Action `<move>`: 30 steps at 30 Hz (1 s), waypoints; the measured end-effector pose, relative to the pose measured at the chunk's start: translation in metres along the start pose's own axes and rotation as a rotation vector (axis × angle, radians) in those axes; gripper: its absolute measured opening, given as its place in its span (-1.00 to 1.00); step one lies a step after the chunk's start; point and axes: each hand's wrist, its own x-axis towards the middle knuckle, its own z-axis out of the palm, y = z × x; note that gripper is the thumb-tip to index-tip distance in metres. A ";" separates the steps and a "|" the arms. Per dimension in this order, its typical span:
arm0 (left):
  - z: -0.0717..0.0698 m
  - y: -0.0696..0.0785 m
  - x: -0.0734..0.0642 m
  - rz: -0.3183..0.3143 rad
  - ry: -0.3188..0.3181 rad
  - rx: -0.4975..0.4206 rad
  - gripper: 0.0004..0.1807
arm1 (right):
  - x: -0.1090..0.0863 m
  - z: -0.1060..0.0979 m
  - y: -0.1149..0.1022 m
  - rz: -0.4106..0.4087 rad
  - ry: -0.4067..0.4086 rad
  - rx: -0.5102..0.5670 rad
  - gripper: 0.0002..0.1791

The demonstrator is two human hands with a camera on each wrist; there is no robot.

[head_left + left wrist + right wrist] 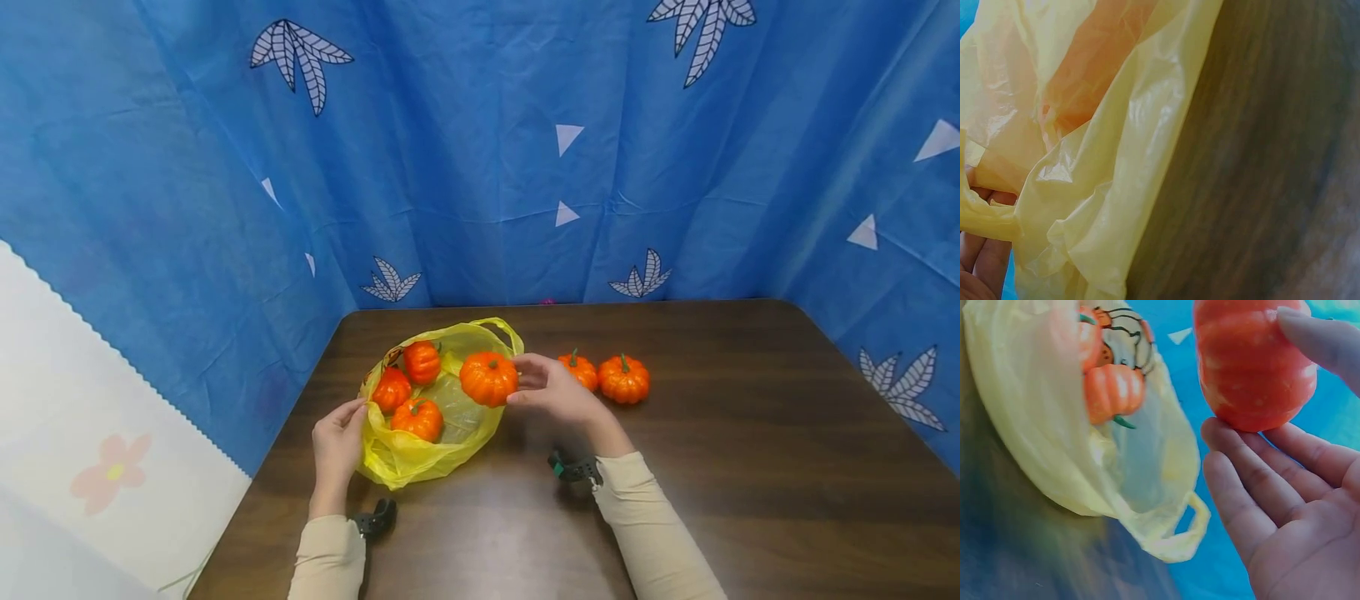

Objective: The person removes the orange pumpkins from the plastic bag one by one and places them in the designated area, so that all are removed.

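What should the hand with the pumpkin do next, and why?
I'd probably lower the pumpkin into the yellow bag: the right hand holds it near the bag's open mouth, the left hand pinches the bag's edge, and three other pumpkins already lie inside.

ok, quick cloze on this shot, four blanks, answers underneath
1. The left hand holds the edge of a plastic bag coloured ____.
2. The right hand holds a pumpkin whose skin is ____.
3. In the head view, the number of pumpkins inside the bag, not counting the held one, is ____.
4. The curtain behind the table is mainly ____.

Missing words: yellow; orange; three; blue.
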 end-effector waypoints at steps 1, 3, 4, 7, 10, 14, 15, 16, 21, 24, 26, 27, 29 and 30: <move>0.000 0.000 0.000 0.002 0.001 0.002 -0.73 | -0.002 -0.002 -0.002 -0.007 0.001 0.011 -0.27; 0.000 0.001 0.000 0.008 0.003 0.004 -0.73 | -0.004 -0.006 -0.004 -0.028 0.004 0.009 -0.28; -0.001 0.001 0.000 0.014 0.006 0.005 -0.74 | -0.006 -0.008 -0.006 -0.038 0.005 0.003 -0.28; -0.001 0.001 0.000 0.019 0.008 0.007 -0.74 | -0.009 -0.014 -0.008 -0.057 0.009 -0.014 -0.30; -0.001 0.001 0.000 0.019 0.007 0.009 -0.73 | -0.012 -0.020 -0.008 -0.078 0.020 -0.036 -0.32; 0.000 0.001 -0.001 0.012 0.008 0.009 -0.73 | -0.017 -0.029 -0.008 -0.087 0.042 -0.072 -0.32; 0.000 0.001 -0.001 0.012 0.008 0.008 -0.73 | -0.019 -0.031 -0.009 -0.084 0.047 -0.077 -0.31; 0.000 0.001 -0.001 0.012 0.010 0.008 -0.73 | -0.020 -0.033 -0.009 -0.076 0.052 -0.073 -0.31; -0.001 0.002 -0.002 0.009 0.006 0.008 -0.73 | -0.027 -0.046 -0.012 -0.039 0.081 -0.053 -0.27; -0.001 0.002 -0.002 -0.005 -0.003 0.008 -0.72 | -0.033 -0.054 -0.013 -0.041 0.107 -0.067 -0.27; -0.001 0.002 -0.002 -0.010 -0.007 0.011 -0.71 | -0.037 -0.060 -0.013 -0.047 0.128 -0.088 -0.27; -0.001 0.002 -0.002 -0.011 -0.008 0.012 -0.71 | -0.039 -0.063 -0.014 -0.045 0.136 -0.097 -0.27; -0.001 0.001 -0.002 -0.009 -0.008 0.012 -0.71 | -0.042 -0.069 -0.016 -0.038 0.154 -0.128 -0.27; -0.001 0.001 -0.001 -0.006 -0.006 0.011 -0.71 | -0.044 -0.071 -0.016 -0.033 0.163 -0.146 -0.27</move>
